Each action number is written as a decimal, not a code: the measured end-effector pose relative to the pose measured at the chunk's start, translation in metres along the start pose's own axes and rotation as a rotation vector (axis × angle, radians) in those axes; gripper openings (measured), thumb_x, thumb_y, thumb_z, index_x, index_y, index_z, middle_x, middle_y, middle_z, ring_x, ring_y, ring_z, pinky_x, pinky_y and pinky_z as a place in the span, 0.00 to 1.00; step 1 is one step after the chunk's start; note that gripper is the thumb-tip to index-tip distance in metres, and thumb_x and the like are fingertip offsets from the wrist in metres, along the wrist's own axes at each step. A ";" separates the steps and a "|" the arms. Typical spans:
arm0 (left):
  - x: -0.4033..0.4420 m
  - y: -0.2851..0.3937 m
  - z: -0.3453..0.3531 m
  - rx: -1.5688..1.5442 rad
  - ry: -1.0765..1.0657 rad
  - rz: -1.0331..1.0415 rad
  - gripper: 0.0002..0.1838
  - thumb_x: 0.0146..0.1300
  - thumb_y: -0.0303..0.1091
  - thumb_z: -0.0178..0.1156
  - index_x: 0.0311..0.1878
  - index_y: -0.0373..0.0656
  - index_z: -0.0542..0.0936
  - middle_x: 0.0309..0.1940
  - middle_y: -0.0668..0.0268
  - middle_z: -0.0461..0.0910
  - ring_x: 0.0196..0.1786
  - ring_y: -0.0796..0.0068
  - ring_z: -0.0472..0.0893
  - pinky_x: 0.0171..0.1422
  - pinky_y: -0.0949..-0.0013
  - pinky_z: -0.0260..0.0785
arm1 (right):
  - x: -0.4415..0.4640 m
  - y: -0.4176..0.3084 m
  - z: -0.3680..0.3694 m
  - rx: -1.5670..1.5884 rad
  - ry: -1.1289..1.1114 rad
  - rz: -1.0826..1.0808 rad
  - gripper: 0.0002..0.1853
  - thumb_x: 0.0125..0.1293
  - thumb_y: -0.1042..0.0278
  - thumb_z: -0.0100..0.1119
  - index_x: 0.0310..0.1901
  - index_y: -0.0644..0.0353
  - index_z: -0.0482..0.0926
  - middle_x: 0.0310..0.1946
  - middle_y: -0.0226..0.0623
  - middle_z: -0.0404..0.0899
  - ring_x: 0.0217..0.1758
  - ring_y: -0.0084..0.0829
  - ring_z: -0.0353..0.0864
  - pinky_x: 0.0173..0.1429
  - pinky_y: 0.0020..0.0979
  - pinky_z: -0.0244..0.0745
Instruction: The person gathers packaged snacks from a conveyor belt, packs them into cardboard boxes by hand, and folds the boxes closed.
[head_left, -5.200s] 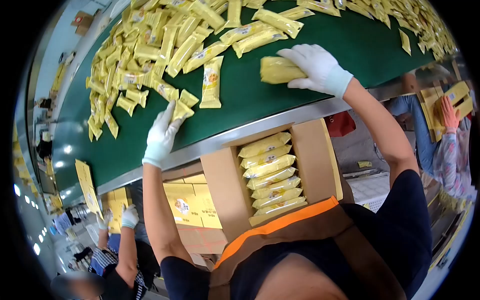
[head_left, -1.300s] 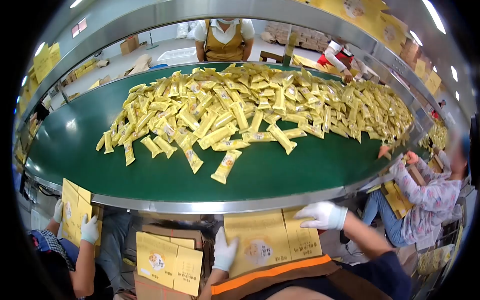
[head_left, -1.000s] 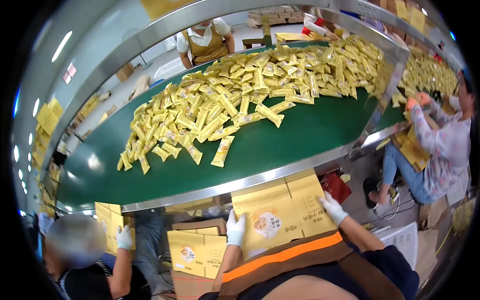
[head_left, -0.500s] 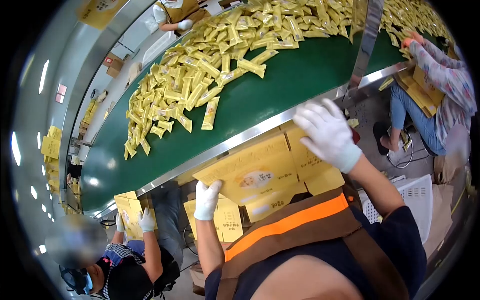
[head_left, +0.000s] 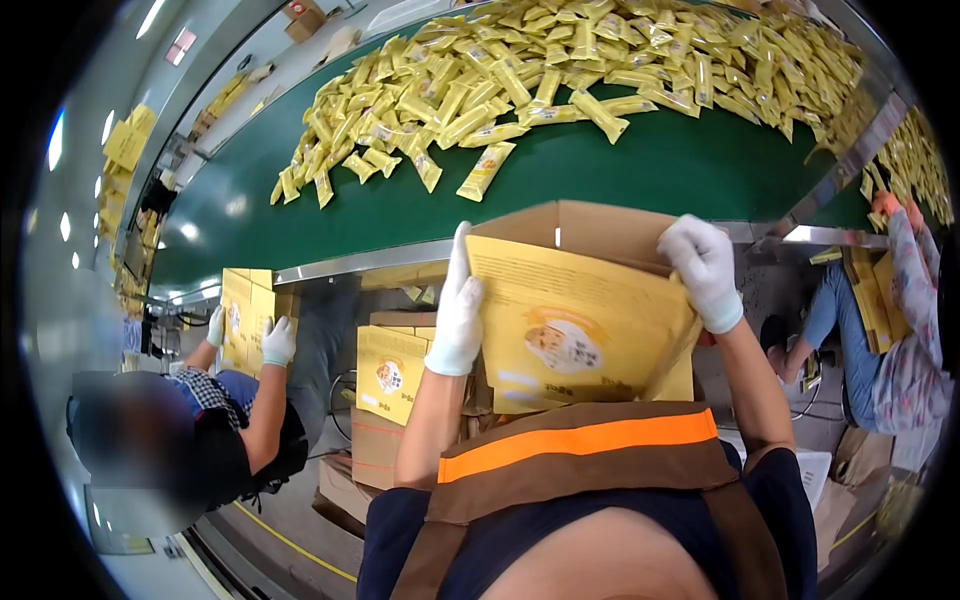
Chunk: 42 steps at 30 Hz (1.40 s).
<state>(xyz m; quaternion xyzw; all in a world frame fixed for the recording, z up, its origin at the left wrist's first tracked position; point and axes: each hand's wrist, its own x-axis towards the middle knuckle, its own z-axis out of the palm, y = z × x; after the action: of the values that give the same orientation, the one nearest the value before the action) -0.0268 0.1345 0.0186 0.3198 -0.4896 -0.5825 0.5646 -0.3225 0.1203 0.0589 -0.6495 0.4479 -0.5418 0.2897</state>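
Note:
A yellow printed carton [head_left: 560, 335] stands open in front of my apron, its brown inner wall [head_left: 615, 232] showing at the top. My left hand [head_left: 457, 310], in a white glove, holds the carton's left edge, with the fingers along the side and the thumb toward the front. At the upper right corner, my gloved right hand [head_left: 703, 270] has its fingers curled over the carton's edge. The carton's inside bottom is hidden behind its front panel. Just beyond it, a single yellow wrapped packet [head_left: 486, 171] lies on the green conveyor belt [head_left: 390, 225].
A large heap of yellow packets [head_left: 520, 80] covers the belt's far part. A metal post [head_left: 850, 155] stands at right. More yellow cartons [head_left: 390, 372] are stacked at my left. One co-worker [head_left: 250, 425] holds a carton at left; another [head_left: 910, 330] sits at right.
The flat-looking carton has been opened into a box shape and raised upright. My left hand has moved up along its side; my right hand has gone from spread fingers to gripping its corner.

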 end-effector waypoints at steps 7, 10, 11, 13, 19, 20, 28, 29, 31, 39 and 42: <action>0.021 0.002 0.001 -0.777 -0.300 0.087 0.47 0.67 0.73 0.44 0.75 0.41 0.61 0.68 0.52 0.69 0.68 0.58 0.68 0.76 0.54 0.55 | 0.014 -0.005 0.009 -0.574 -1.148 -0.344 0.17 0.63 0.52 0.59 0.21 0.53 0.77 0.18 0.41 0.77 0.24 0.49 0.78 0.32 0.43 0.74; 0.042 0.032 0.024 -0.129 -0.546 -0.232 0.27 0.74 0.50 0.48 0.61 0.36 0.77 0.49 0.53 0.82 0.53 0.63 0.82 0.62 0.63 0.71 | -0.007 0.006 0.011 -0.664 -1.298 -0.222 0.15 0.60 0.52 0.62 0.24 0.54 0.78 0.18 0.42 0.77 0.26 0.47 0.79 0.36 0.45 0.74; 0.047 0.042 0.042 0.160 -0.751 -0.249 0.30 0.74 0.53 0.45 0.59 0.33 0.78 0.48 0.56 0.83 0.50 0.65 0.81 0.60 0.64 0.70 | -0.005 0.001 0.011 -0.720 -1.330 -0.190 0.13 0.60 0.52 0.62 0.29 0.52 0.80 0.21 0.41 0.80 0.29 0.45 0.81 0.40 0.44 0.76; 0.052 0.031 0.057 0.527 -0.949 -0.220 0.19 0.74 0.38 0.48 0.60 0.37 0.77 0.47 0.59 0.83 0.52 0.67 0.81 0.62 0.66 0.70 | -0.011 0.007 0.011 -0.666 -1.087 -0.469 0.10 0.59 0.54 0.64 0.35 0.50 0.80 0.26 0.36 0.80 0.35 0.39 0.82 0.43 0.40 0.75; 0.039 0.022 0.068 0.585 -1.004 -0.173 0.30 0.67 0.43 0.59 0.70 0.43 0.70 0.51 0.59 0.82 0.57 0.66 0.79 0.65 0.65 0.68 | -0.015 -0.021 -0.008 -0.891 -0.171 -0.499 0.30 0.50 0.66 0.70 0.57 0.64 0.75 0.51 0.45 0.79 0.53 0.45 0.78 0.57 0.46 0.70; 0.037 0.024 0.068 0.306 -1.071 -0.305 0.33 0.65 0.43 0.61 0.71 0.41 0.69 0.54 0.58 0.81 0.59 0.64 0.78 0.67 0.64 0.66 | -0.025 -0.028 -0.012 -0.834 -0.204 -0.449 0.26 0.51 0.68 0.69 0.54 0.63 0.77 0.49 0.45 0.80 0.52 0.46 0.79 0.57 0.46 0.71; 0.033 0.035 0.100 1.309 -0.784 0.395 0.38 0.56 0.60 0.64 0.65 0.47 0.71 0.49 0.59 0.78 0.56 0.53 0.76 0.62 0.54 0.65 | -0.053 0.010 -0.038 -0.322 -0.395 -0.153 0.09 0.59 0.75 0.58 0.41 0.61 0.82 0.45 0.45 0.84 0.49 0.45 0.83 0.55 0.37 0.76; 0.047 0.023 0.090 1.400 -0.654 0.557 0.39 0.56 0.62 0.63 0.64 0.46 0.71 0.47 0.60 0.78 0.55 0.54 0.76 0.62 0.54 0.65 | -0.054 0.025 -0.046 -0.163 -0.341 -0.106 0.10 0.69 0.72 0.50 0.45 0.63 0.81 0.46 0.45 0.85 0.50 0.40 0.84 0.57 0.36 0.76; 0.057 0.005 0.068 1.382 -0.644 0.310 0.39 0.57 0.63 0.62 0.63 0.45 0.72 0.46 0.59 0.79 0.54 0.55 0.77 0.60 0.54 0.66 | -0.072 0.057 -0.043 0.127 0.237 0.264 0.15 0.76 0.67 0.44 0.51 0.66 0.79 0.48 0.43 0.84 0.52 0.34 0.82 0.59 0.35 0.75; 0.028 0.028 0.019 1.137 -0.311 0.341 0.25 0.62 0.45 0.56 0.59 0.42 0.78 0.44 0.54 0.83 0.49 0.53 0.80 0.58 0.57 0.71 | -0.149 0.105 -0.014 0.776 0.102 0.757 0.27 0.80 0.53 0.42 0.72 0.60 0.61 0.68 0.36 0.68 0.69 0.32 0.69 0.71 0.34 0.65; 0.002 -0.003 0.010 0.480 0.142 0.169 0.29 0.73 0.51 0.51 0.67 0.37 0.71 0.47 0.57 0.82 0.49 0.67 0.82 0.57 0.65 0.73 | -0.084 0.012 -0.029 0.664 -0.072 0.433 0.38 0.67 0.50 0.64 0.69 0.66 0.63 0.63 0.40 0.74 0.62 0.31 0.76 0.67 0.34 0.70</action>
<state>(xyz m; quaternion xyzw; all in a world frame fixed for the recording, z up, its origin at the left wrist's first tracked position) -0.0376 0.1342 0.0190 0.4426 -0.5977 -0.3765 0.5523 -0.3546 0.1936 0.0178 -0.4297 0.3646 -0.5602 0.6071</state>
